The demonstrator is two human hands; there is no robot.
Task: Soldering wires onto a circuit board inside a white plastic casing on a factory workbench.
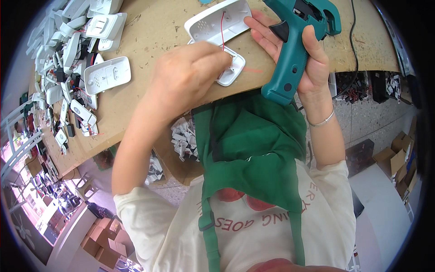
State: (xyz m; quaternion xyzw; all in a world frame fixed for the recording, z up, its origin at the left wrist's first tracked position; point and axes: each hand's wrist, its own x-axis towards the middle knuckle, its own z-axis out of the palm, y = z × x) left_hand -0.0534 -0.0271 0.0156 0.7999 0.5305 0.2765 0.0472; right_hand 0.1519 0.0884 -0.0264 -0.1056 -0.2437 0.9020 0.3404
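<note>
My left hand (pixel 188 75) is closed, its fingertips bent down over a small white plastic cover (pixel 234 70) near the table's front edge. What it pinches is hidden behind the fingers. A thin red wire (pixel 223 29) runs from inside a larger white plastic housing (pixel 216 25) down to those fingertips. My right hand (pixel 315 63) holds a teal glue gun (pixel 288 59) by its handle, the thumb across the grip. Its other fingers stretch out behind the tool, their tips close to the housing's right end. The gun's black trigger (pixel 280 31) is in sight.
White housings and small parts (pixel 68 59) are heaped at the table's left, with one open shell (pixel 107 75) lying apart. A black cord (pixel 355 41) crosses the table's right side. Below the edge stands a cardboard box (pixel 181 170) of white pieces.
</note>
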